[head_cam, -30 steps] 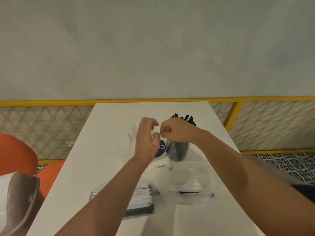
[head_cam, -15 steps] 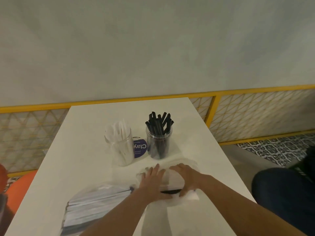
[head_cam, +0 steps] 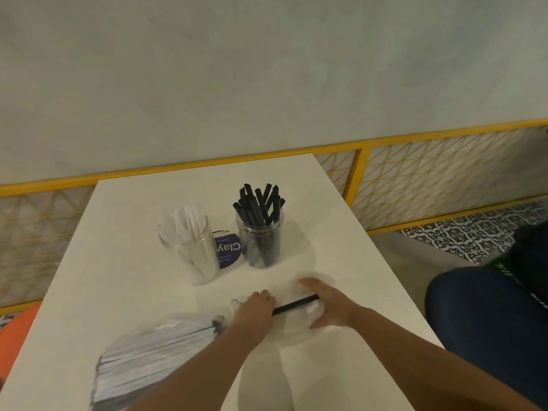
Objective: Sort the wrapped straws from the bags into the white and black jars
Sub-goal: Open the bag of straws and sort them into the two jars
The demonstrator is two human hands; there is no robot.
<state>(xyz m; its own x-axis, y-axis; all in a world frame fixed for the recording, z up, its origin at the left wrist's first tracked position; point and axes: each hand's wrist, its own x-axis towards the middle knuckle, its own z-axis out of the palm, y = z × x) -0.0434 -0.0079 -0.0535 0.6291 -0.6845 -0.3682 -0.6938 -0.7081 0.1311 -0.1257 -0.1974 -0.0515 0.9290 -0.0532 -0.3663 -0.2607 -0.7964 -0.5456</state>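
On the white table [head_cam: 127,280] stand two clear jars: one with white wrapped straws [head_cam: 189,250] on the left, one with black straws [head_cam: 261,238] on the right. In front of them my left hand [head_cam: 255,311] curls round the left end of a single black straw [head_cam: 296,305]. The straw lies across a nearly empty clear bag [head_cam: 296,330]. My right hand [head_cam: 326,305] lies flat on that bag over the straw's right end, fingers stretched out. A fuller bag of white wrapped straws [head_cam: 154,354] lies at the near left, partly hidden by my left forearm.
A round purple label [head_cam: 228,249] sits between the jars. A yellow lattice railing [head_cam: 415,185] runs behind and to the right of the table. An orange seat [head_cam: 14,333] shows at the left edge, and a person's dark-trousered leg [head_cam: 489,315] at the right.
My hands came down from the jars to the clear bag. A black straw now shows between them, with my left hand's fingers curled round it instead of spread flat.
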